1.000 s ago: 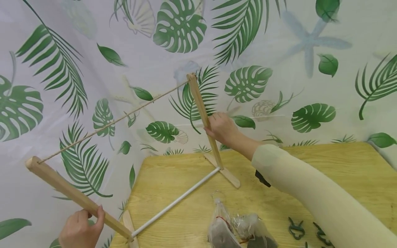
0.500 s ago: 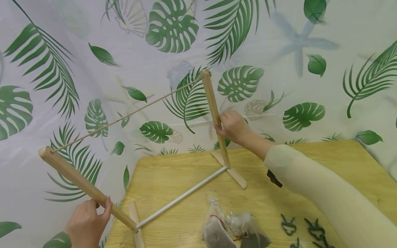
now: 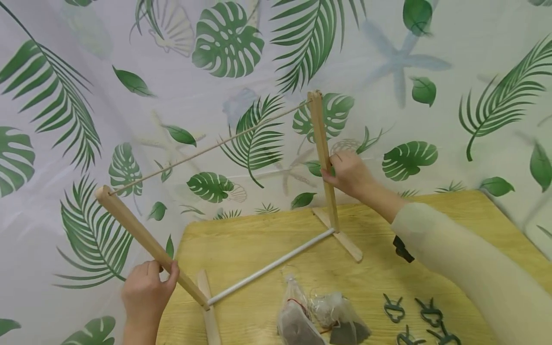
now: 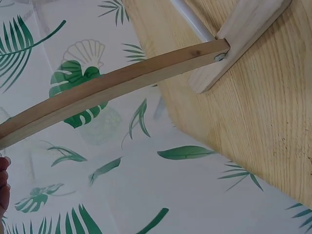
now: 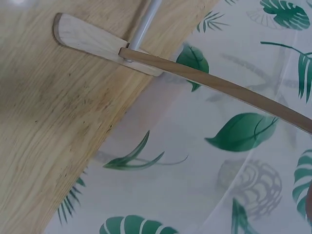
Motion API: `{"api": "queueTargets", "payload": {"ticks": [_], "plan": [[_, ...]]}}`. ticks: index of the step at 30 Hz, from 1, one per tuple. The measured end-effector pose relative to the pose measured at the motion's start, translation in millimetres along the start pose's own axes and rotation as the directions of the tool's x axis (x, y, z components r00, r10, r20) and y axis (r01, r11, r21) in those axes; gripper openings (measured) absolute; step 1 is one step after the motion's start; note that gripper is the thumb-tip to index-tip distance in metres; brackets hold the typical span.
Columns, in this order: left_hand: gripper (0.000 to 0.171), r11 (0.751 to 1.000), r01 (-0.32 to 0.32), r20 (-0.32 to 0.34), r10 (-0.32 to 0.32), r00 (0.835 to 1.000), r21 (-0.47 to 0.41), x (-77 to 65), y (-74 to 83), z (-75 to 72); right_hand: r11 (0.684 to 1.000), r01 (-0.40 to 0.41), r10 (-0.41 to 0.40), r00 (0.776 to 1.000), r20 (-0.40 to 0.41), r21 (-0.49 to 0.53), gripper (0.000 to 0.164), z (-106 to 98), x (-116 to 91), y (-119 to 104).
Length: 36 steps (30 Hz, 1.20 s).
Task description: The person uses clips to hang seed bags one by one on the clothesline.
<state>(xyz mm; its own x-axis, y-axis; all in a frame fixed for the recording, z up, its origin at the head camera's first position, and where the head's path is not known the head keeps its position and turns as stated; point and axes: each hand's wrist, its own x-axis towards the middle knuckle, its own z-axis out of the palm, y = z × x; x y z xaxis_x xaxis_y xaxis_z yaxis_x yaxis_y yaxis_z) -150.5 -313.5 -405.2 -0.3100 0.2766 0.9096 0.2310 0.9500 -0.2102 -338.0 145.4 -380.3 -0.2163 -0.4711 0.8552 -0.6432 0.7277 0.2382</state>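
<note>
A wooden rack stands on the table with two upright posts, each on a flat wooden foot. My left hand point(image 3: 148, 290) grips the left post point(image 3: 138, 230), thumb on the near side. The right post point(image 3: 321, 129) is pinched at mid-height between thumb and fingers of my right hand point(image 3: 349, 175). A thin cord point(image 3: 211, 148) runs taut between the post tops. Low down, a white rod point(image 3: 271, 266) joins them. In the left wrist view, a screw shows at the foot of the post point(image 4: 122, 78); only fingertips of that hand appear at the edge.
Two sheer pouches, one with grey contents point(image 3: 297, 321) and one with dark contents point(image 3: 338, 311), lie on the wooden table point(image 3: 241, 239) in front of the rod. Several dark green clips point(image 3: 394, 309) lie to their right. A leaf-printed sheet point(image 3: 267, 57) hangs behind the table.
Both hands have moved the rack to the right across the table, and its posts look more upright. The head view has turned slightly right. Both grips stay on the posts.
</note>
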Motion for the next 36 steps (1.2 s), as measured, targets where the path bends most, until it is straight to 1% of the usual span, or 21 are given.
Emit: {"api": "queueTargets", "payload": {"ticks": [5,9,12,16,20,23,27,33,36], "plan": [[0.041,0.999,-0.020,0.001,0.020,1.000,-0.037,6.3,10.8,13.4,1.000,-0.010,0.010,1.000,0.014,-0.010,0.025,-13,-11,14],[0.039,0.996,-0.043,-0.002,0.043,0.999,-0.081,17.7,25.3,30.1,0.999,-0.043,0.043,0.999,0.013,-0.021,0.022,-31,-25,30],[0.039,0.992,-0.067,0.007,0.068,0.998,-0.106,25.9,36.0,40.4,0.997,-0.074,0.074,0.997,-0.004,-0.032,0.027,-44,-36,40],[0.040,0.990,-0.072,0.036,0.077,0.996,-0.122,33.6,45.3,48.5,0.994,-0.093,0.094,0.996,0.003,-0.061,0.031,-54,-47,49],[0.034,0.987,-0.084,0.049,0.091,0.995,-0.138,36.8,50.3,53.9,0.992,-0.111,0.112,0.993,0.021,-0.058,0.031,-59,-52,54],[0.029,0.983,-0.098,0.033,0.105,0.994,-0.158,39.1,54.6,59.7,0.992,-0.116,0.117,0.993,0.018,-0.055,0.038,-66,-56,57],[0.026,0.979,-0.110,0.019,0.114,0.993,-0.174,43.9,61.4,67.3,0.990,-0.110,0.111,0.994,0.012,-0.084,0.049,-77,-62,62],[0.026,0.973,-0.129,0.037,0.139,0.990,-0.189,51.8,75.0,76.4,0.985,-0.146,0.146,0.989,-0.007,-0.089,0.059,-98,-75,68],[0.028,0.969,-0.142,0.041,0.154,0.987,-0.202,55.3,82.3,81.4,0.983,-0.149,0.148,0.989,-0.017,-0.103,0.062,-110,-82,70]]}}
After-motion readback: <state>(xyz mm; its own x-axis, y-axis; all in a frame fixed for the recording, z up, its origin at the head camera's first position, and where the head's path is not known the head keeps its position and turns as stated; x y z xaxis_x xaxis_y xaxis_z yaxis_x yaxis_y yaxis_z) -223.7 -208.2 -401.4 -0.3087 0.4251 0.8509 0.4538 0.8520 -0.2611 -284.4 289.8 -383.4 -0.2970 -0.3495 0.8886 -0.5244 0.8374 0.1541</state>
